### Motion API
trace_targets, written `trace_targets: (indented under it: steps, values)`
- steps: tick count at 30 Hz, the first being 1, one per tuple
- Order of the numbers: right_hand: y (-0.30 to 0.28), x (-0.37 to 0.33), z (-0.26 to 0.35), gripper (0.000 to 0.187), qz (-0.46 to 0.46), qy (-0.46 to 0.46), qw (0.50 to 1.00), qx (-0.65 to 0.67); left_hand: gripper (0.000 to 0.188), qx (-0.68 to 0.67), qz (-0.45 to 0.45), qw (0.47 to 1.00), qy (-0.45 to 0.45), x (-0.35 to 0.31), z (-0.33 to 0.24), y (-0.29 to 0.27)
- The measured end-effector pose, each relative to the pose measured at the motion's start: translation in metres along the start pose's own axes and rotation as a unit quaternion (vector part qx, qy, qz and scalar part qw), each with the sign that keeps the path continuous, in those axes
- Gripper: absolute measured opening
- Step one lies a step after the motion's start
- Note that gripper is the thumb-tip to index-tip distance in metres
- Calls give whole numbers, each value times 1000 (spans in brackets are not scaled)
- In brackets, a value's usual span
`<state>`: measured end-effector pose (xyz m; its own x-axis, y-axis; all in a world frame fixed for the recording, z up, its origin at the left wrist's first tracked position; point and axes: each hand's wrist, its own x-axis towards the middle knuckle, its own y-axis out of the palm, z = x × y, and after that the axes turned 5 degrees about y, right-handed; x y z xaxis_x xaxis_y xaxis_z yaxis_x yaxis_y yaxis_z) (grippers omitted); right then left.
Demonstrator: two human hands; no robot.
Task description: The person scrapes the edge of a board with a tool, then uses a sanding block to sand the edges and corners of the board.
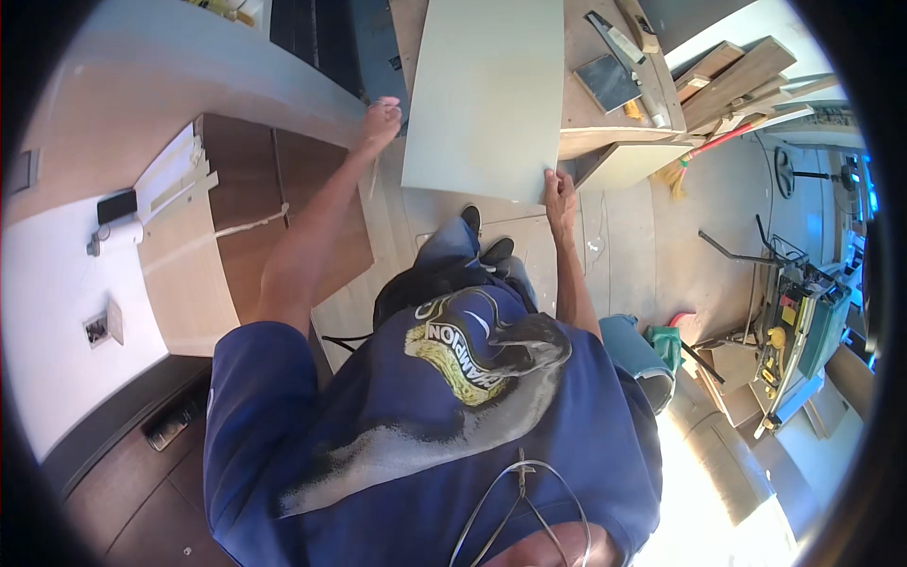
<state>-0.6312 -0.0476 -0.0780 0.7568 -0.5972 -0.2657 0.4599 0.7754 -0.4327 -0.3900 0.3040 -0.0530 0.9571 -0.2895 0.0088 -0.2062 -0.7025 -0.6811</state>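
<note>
A long pale board (487, 104) lies across the workbench (605, 118), its near end reaching out toward me. My right hand (560, 194) grips the near right corner, thumb on top and fingers at the edge. Left of the board and apart from it, my left hand (381, 123) is raised with its fingers curled together. A thin pale strip (374, 175) shows just below that hand; whether the fingers hold it I cannot make out.
On the bench's right lie a dark square plate (607, 82) and hand tools. Wood offcuts (746, 80) and a red-handled broom (718, 142) stand beyond. A brown panel (312, 198) is at left. A bucket (628, 345) and a table saw (803, 331) stand right.
</note>
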Motion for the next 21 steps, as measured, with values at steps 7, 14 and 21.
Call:
trace_targets:
  steps: [7, 14, 21]
  values:
    - [15, -35, 68, 53, -85, -222, 953, -187, 49, -82, 208, 953, -205, -41, 59, -4]
    - [40, -87, 114, 79, 77, -234, 943, -224, 61, -236, 329, 886, -226, -31, 12, 9]
    - [74, -141, 154, 85, 130, -192, 910, -344, 57, -235, 365, 895, -103, -19, -38, -18]
